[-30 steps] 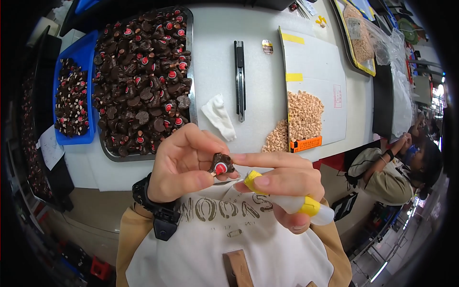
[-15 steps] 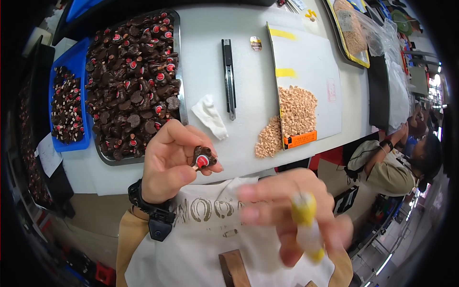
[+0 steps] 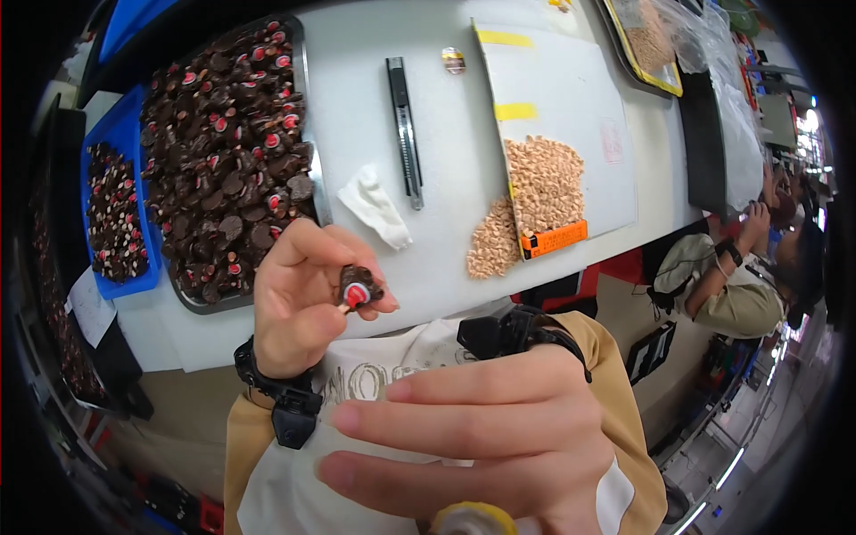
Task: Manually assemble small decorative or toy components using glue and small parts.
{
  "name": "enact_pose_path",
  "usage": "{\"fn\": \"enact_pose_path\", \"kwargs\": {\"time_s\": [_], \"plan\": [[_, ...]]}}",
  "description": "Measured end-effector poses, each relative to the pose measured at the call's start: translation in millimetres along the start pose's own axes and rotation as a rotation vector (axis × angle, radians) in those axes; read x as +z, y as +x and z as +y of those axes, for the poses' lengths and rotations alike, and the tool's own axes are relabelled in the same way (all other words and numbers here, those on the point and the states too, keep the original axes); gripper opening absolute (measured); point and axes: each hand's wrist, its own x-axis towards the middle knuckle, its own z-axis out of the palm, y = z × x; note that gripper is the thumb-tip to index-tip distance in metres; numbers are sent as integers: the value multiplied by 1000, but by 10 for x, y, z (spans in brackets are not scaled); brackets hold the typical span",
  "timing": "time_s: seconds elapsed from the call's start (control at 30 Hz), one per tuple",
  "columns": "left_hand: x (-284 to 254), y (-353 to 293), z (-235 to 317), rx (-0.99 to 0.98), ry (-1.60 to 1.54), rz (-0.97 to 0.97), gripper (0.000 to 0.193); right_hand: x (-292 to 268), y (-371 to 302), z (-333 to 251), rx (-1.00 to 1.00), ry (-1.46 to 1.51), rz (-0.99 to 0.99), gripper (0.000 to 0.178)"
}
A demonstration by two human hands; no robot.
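Note:
Between the thumb and fingers of my left hand (image 3: pixel 294 299) is a small dark brown figurine (image 3: pixel 360 287) with a red-and-white round face on it. My right hand (image 3: pixel 499 423) is raised close in front of my apron, with several fingers stretched out toward the left. A small bottle-like container (image 3: pixel 474 521) with a yellow rim shows under those fingers at the lower edge, held in the hand; most of it is out of the picture. Just beyond my left hand lies a crumpled white cloth (image 3: pixel 374 208). Left of it a metal tray (image 3: pixel 316 183) is heaped with similar dark figurines.
A black utility knife (image 3: pixel 406 134) lies mid-table. To the right, small beige pieces (image 3: pixel 546 187) are piled on a white board (image 3: pixel 571 98) and beside it. A blue bin (image 3: pixel 150 259) of dark pieces stands far left. Another person (image 3: pixel 740 267) sits at the right.
My right hand has swung closer to the camera and downward, carrying the yellow-and-white container toward the lower edge. My left hand still holds the figurine. The whole view has shifted slightly.

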Motion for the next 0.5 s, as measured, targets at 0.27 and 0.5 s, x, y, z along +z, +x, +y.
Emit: {"fn": "enact_pose_path", "kwargs": {"time_s": [0.27,0.5], "plan": [[77,6,-25,39,8,48,39,4,-196,240,-267,-242,-47,30],[21,-13,14,68,17,100,42,-573,-528,996,-148,-815,-128,22]]}}
